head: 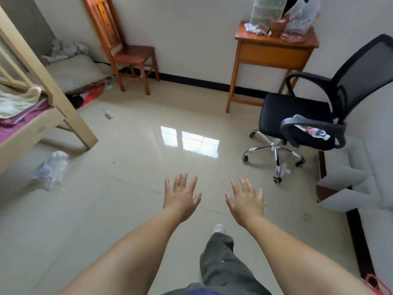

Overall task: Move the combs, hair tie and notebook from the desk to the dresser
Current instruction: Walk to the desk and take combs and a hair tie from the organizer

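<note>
My left hand (182,196) and my right hand (246,201) are stretched out in front of me over the tiled floor, palms down, fingers spread, holding nothing. A small wooden table with a drawer (274,52) stands against the far wall at the upper right, with plastic bags and containers (282,18) on top. No comb, hair tie or notebook can be made out in view.
A black office chair (306,116) stands at the right with a plastic-wrapped item on its seat edge. A wooden chair (127,52) is at the back wall. A bed frame (42,116) fills the left. A plastic bag (51,169) lies on the floor (127,188).
</note>
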Demonstrator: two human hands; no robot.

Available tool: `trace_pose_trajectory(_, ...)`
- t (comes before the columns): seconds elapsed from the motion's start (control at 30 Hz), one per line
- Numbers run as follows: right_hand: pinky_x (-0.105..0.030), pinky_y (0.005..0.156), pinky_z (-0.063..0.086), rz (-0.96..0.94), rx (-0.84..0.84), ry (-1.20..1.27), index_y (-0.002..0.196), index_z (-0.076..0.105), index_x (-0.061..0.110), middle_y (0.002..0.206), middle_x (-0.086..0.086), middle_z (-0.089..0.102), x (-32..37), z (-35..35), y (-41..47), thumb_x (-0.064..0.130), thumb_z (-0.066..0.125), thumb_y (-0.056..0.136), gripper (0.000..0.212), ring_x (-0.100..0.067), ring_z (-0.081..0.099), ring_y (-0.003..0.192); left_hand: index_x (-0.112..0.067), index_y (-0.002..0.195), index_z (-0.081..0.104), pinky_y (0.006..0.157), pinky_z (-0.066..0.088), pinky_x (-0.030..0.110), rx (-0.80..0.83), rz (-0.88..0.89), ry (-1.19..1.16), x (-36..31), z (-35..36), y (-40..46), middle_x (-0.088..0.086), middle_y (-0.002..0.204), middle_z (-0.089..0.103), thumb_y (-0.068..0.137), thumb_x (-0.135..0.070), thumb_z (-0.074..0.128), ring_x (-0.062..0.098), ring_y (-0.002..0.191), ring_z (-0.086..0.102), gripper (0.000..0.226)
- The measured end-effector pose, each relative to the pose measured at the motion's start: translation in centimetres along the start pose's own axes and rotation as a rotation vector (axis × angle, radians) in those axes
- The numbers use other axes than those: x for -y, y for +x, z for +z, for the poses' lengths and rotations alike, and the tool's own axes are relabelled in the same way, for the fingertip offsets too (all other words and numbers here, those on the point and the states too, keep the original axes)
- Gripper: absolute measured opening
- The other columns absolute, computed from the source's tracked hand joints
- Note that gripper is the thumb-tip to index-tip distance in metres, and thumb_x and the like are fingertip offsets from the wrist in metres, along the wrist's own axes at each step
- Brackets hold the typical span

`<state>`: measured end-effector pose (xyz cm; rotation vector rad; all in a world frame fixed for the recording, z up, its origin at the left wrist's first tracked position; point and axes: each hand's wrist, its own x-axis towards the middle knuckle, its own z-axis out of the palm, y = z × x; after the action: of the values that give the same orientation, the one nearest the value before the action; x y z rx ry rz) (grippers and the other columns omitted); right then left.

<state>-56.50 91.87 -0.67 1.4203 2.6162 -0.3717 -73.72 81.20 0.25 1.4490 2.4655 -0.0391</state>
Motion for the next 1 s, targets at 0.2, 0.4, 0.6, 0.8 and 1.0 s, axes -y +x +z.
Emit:
trace_pose_trajectory(0.2, -0.054, 0.114, 0.004, -0.024, 0.006, -0.004, 0.147, 0.013, 0.03, 0.159, -0.001, 0.011, -1.9, -5.3, 19.1, 0.049, 0.022, 0.094, 0.057, -0.02, 0.005, 0.146, -0.028, 0.146, 0.0, 0.114, -0.004, 0.053, 0.002, -0.051, -0.037, -0.9, -4.9, 19.4, 0.007, 0.158, 0.003, 0.092, -0.05, 0.018, 0.023, 0.145, -0.001, 0.061)
trace_pose_trajectory(0.4, -0.054, 0.115, 0.005, 0.023, -0.002, -0.014, 0.147, 0.013, 0.029, 0.159, 0.0, 0.01, -4.0, -11.6, 35.6, 0.046, 0.022, 0.095, 0.055, -0.019, 0.006, 0.146, -0.028, 0.146, 0.006, 0.115, -0.001, 0.053, -0.017, -0.064, -0.09, -2.6, -10.2, 35.5, 0.008, 0.157, 0.01, 0.093, -0.049, 0.021, 0.023, 0.144, 0.004, 0.059)
trace_pose_trajectory(0.6, -0.054, 0.116, 0.005, 0.057, -0.018, 0.001, 0.147, 0.012, 0.03, 0.159, 0.0, 0.01, -5.2, -14.4, 52.2, 0.047, 0.022, 0.095, 0.056, -0.02, 0.005, 0.146, -0.028, 0.146, 0.006, 0.114, -0.001, 0.053, -0.004, 0.02, -0.06, -2.8, -12.9, 53.7, 0.007, 0.158, 0.007, 0.092, -0.05, 0.021, 0.022, 0.145, 0.002, 0.06)
trace_pose_trajectory(0.8, -0.053, 0.117, 0.004, 0.222, -0.097, 0.045, 0.148, 0.008, 0.03, 0.16, -0.001, 0.007, -7.3, -20.4, 68.2, 0.046, 0.018, 0.096, 0.056, -0.021, 0.002, 0.146, -0.029, 0.145, 0.008, 0.115, 0.001, 0.053, -0.074, 0.15, -0.011, -3.8, -20.1, 73.4, 0.007, 0.157, 0.011, 0.092, -0.051, 0.022, 0.022, 0.145, 0.004, 0.06)
trace_pose_trajectory(1.0, -0.053, 0.117, 0.007, 0.369, -0.195, 0.116, 0.147, 0.013, 0.03, 0.159, -0.002, 0.014, -11.6, -27.4, 82.6, 0.046, 0.022, 0.095, 0.055, -0.021, 0.007, 0.146, -0.029, 0.145, 0.008, 0.115, 0.002, 0.054, -0.091, 0.279, -0.007, -9.3, -26.3, 91.0, 0.007, 0.157, 0.013, 0.091, -0.052, 0.021, 0.023, 0.145, 0.005, 0.06)
